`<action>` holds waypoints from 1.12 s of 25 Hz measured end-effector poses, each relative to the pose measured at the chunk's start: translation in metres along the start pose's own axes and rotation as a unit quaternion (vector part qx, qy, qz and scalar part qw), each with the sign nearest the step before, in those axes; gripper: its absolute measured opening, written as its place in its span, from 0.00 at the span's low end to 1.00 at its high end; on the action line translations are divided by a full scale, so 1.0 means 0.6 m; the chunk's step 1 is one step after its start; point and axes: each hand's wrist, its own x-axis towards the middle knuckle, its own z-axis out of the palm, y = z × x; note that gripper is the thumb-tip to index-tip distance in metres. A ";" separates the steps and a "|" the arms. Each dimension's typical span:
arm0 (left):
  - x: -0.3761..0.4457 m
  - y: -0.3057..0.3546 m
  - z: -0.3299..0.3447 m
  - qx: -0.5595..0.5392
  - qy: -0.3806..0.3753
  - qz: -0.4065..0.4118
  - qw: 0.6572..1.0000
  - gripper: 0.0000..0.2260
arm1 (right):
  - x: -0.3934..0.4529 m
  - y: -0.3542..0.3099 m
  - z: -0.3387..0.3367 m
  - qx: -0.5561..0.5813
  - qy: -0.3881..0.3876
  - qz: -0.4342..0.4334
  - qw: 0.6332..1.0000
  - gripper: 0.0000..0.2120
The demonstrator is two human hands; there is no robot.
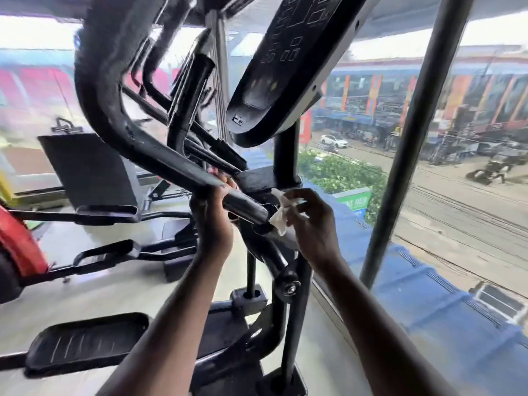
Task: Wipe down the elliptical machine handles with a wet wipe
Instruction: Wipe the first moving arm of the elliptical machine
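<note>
A large glass window wall [428, 195] fills the right side, crossed by a dark slanted metal post [411, 138]. Through it daylight shows a wet grey street [457, 201], colourful shopfronts [428, 90], a white car [334, 140], green bushes [340, 172] and a blue tiled roof [428, 295]. Indoors, the pale glossy floor [85, 281] reflects light.

My left hand [213, 215] wrapped round handle bar [171, 164], left of my right hand [310, 224]. Wipe [278, 220] in right hand, against bar's lower end. Console [285, 67] above. Pedal [85, 344] below left. Window [457, 167] right.
</note>
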 end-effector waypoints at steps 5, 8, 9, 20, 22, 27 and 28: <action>-0.006 0.025 0.008 -0.010 0.018 -0.086 0.996 0.10 | 0.051 0.004 0.049 -0.013 -0.132 -0.047 0.990 0.05; -0.011 0.029 0.006 0.004 0.023 -0.110 0.994 0.10 | 0.039 -0.001 0.081 -0.057 -0.180 -0.118 0.975 0.11; -0.011 0.026 0.005 0.018 0.022 -0.105 0.994 0.12 | 0.038 0.012 0.076 -0.076 -0.177 -0.152 0.969 0.12; -0.002 0.063 0.008 0.126 0.085 -0.045 0.987 0.08 | 0.005 -0.059 0.105 -0.045 -0.189 -0.196 0.961 0.22; 0.007 0.086 0.002 0.131 0.128 -0.004 0.983 0.12 | 0.012 -0.019 0.080 -0.113 -0.217 -0.247 0.938 0.23; 0.011 0.098 0.009 0.114 0.206 0.006 0.972 0.09 | 0.059 -0.080 0.121 -0.052 -0.305 -0.241 0.920 0.27; 0.010 0.100 0.016 0.085 0.203 -0.007 0.976 0.12 | 0.055 -0.097 0.132 -0.013 -0.314 -0.290 0.904 0.27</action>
